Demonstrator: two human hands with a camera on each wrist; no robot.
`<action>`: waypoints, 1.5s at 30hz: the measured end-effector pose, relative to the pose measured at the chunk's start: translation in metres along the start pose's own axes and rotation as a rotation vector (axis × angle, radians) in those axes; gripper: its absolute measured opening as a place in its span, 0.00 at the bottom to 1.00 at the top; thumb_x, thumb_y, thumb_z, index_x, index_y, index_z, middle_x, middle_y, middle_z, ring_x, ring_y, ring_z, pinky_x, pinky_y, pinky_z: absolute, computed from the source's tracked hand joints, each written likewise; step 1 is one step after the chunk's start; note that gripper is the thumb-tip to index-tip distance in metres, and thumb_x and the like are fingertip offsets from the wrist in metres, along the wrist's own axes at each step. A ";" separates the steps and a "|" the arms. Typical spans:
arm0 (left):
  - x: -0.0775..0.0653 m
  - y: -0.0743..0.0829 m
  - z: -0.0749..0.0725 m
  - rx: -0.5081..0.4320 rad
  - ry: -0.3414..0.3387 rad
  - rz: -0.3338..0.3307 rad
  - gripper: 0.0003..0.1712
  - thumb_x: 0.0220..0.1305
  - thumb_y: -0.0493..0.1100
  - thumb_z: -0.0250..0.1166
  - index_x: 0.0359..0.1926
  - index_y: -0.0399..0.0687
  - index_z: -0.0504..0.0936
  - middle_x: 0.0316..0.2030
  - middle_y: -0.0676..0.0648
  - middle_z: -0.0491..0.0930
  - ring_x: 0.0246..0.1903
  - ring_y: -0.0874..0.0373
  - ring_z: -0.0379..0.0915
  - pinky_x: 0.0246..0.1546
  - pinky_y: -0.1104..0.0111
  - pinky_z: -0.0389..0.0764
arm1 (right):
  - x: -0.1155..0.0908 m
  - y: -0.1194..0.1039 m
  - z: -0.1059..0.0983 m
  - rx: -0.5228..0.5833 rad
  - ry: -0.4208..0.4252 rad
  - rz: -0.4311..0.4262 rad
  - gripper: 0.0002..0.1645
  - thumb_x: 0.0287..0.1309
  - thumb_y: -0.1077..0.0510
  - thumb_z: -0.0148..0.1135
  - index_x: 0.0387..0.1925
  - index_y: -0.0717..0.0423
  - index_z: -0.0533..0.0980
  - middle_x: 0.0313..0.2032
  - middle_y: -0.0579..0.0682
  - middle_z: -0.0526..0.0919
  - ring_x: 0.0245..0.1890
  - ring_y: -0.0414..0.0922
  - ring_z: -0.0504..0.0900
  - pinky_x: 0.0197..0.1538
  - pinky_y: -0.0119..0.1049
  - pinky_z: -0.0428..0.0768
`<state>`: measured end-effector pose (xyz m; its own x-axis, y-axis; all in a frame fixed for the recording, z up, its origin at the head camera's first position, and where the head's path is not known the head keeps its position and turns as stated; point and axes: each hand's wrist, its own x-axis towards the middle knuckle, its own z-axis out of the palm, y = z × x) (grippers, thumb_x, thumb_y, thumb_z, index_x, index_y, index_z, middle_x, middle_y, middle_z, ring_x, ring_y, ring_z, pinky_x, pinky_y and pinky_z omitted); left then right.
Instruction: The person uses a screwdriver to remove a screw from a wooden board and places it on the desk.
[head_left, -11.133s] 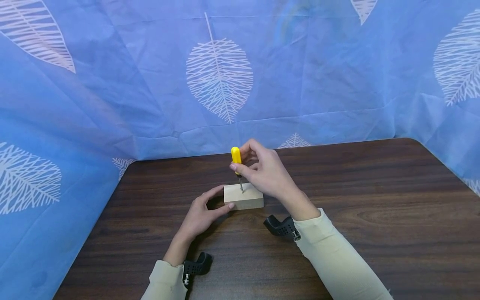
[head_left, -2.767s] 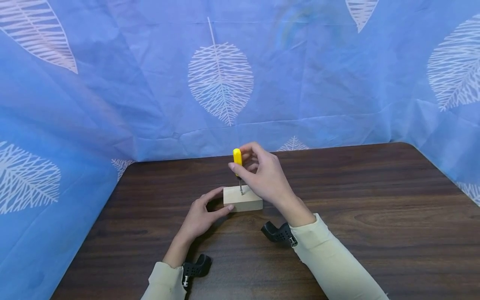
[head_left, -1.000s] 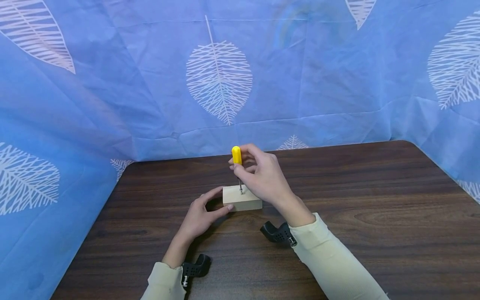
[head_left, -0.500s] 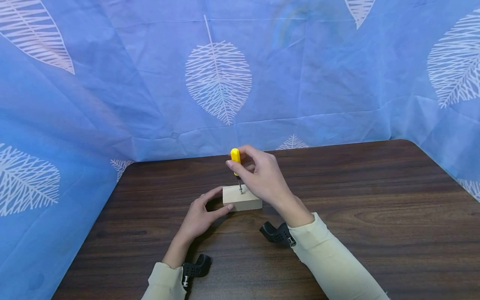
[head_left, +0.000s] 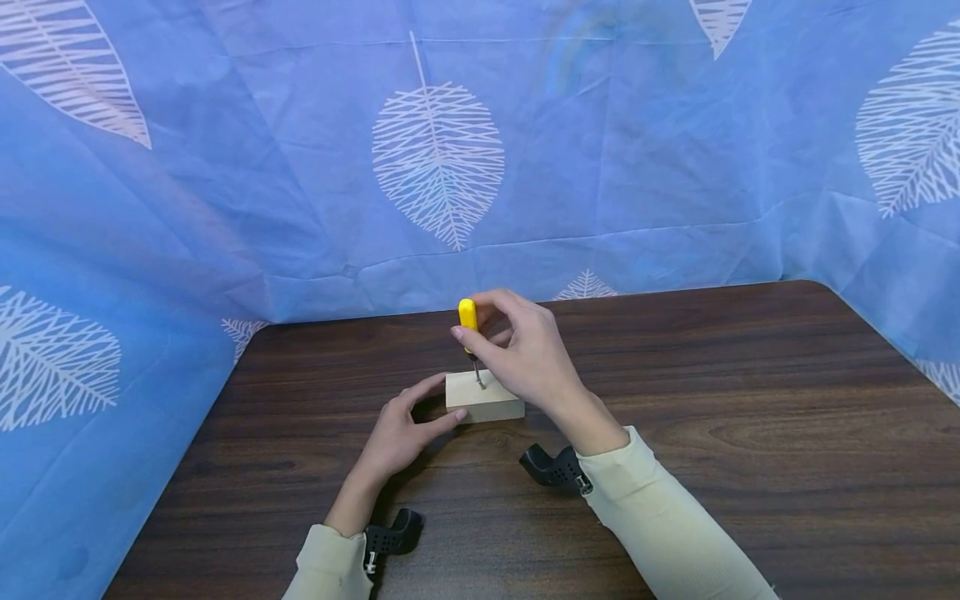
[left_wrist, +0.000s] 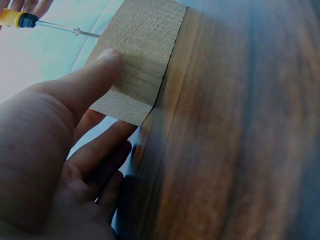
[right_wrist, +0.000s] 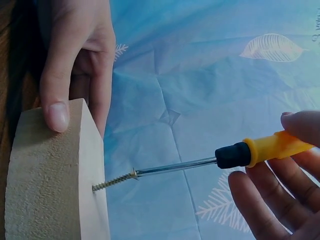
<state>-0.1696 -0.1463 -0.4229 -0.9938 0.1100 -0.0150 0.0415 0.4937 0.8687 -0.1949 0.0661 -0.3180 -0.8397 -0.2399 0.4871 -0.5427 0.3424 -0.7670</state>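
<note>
In the head view a pale wooden block (head_left: 486, 411) lies on the table. My left hand (head_left: 400, 433) holds its left end, thumb on the near side and fingers behind. A screw (right_wrist: 115, 181) is partly sunk in the block's top face, with a length of thread showing in the right wrist view. My right hand (head_left: 534, 354) grips a yellow-handled screwdriver (head_left: 468, 314) between thumb and fingers. The screwdriver's tip meets the screw head, and both lean a little to the left. In the left wrist view my thumb (left_wrist: 102, 72) presses against the block's side.
The dark wood-grain table (head_left: 712, 467) extends around the block. A blue cloth with white leaf prints (head_left: 555, 167) hangs behind and at the sides. Each wrist carries a black camera mount (head_left: 555, 465).
Over the last second the screwdriver's handle has tilted slightly to the left, and my right thumb and fingers have shifted on it. My left hand and the block stay in place.
</note>
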 end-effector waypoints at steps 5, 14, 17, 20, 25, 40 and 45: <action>0.000 -0.001 0.000 0.001 -0.005 0.002 0.40 0.68 0.53 0.78 0.77 0.57 0.75 0.71 0.48 0.80 0.77 0.43 0.67 0.78 0.36 0.63 | -0.001 -0.002 -0.001 0.007 -0.009 0.009 0.19 0.68 0.58 0.73 0.58 0.54 0.82 0.44 0.49 0.89 0.43 0.44 0.90 0.46 0.37 0.91; 0.000 -0.002 0.000 0.004 -0.001 -0.001 0.41 0.67 0.53 0.78 0.78 0.57 0.75 0.71 0.48 0.80 0.77 0.43 0.67 0.78 0.36 0.63 | -0.001 -0.006 -0.009 0.049 0.018 -0.041 0.18 0.68 0.62 0.71 0.58 0.57 0.83 0.46 0.52 0.90 0.42 0.45 0.91 0.45 0.33 0.91; -0.001 -0.002 0.003 0.000 -0.002 0.004 0.41 0.67 0.53 0.78 0.78 0.56 0.74 0.71 0.48 0.79 0.77 0.43 0.67 0.76 0.36 0.66 | -0.002 -0.007 -0.026 0.072 0.081 -0.054 0.19 0.67 0.63 0.73 0.58 0.58 0.83 0.46 0.54 0.90 0.40 0.46 0.91 0.42 0.32 0.91; -0.002 -0.003 0.005 -0.007 0.004 0.007 0.41 0.67 0.53 0.78 0.78 0.55 0.74 0.71 0.47 0.79 0.76 0.42 0.67 0.75 0.37 0.67 | -0.007 -0.003 -0.052 0.041 0.113 0.012 0.19 0.67 0.61 0.75 0.58 0.56 0.84 0.45 0.54 0.90 0.41 0.46 0.90 0.41 0.31 0.90; -0.001 -0.003 0.004 -0.005 0.007 0.007 0.42 0.66 0.53 0.78 0.78 0.56 0.74 0.71 0.47 0.80 0.76 0.43 0.67 0.75 0.38 0.68 | -0.037 0.022 -0.103 -0.159 0.034 0.255 0.23 0.70 0.46 0.73 0.61 0.50 0.84 0.46 0.51 0.91 0.40 0.41 0.89 0.41 0.29 0.88; -0.002 -0.003 -0.001 0.024 -0.001 -0.009 0.42 0.67 0.55 0.78 0.79 0.59 0.73 0.73 0.47 0.78 0.79 0.42 0.64 0.75 0.35 0.66 | -0.126 0.109 -0.195 -0.136 -0.310 0.736 0.40 0.76 0.49 0.66 0.73 0.74 0.65 0.40 0.52 0.89 0.34 0.45 0.91 0.39 0.38 0.92; -0.001 -0.003 0.000 0.025 -0.006 -0.004 0.42 0.68 0.55 0.77 0.79 0.59 0.73 0.73 0.47 0.78 0.79 0.42 0.64 0.76 0.35 0.66 | -0.127 0.112 -0.192 -0.268 -0.323 0.724 0.40 0.73 0.45 0.70 0.68 0.73 0.70 0.37 0.50 0.89 0.30 0.44 0.90 0.34 0.36 0.89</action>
<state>-0.1685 -0.1481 -0.4255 -0.9934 0.1128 -0.0215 0.0400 0.5153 0.8561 -0.1519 0.3091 -0.3858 -0.9584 -0.1116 -0.2628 0.1094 0.7067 -0.6990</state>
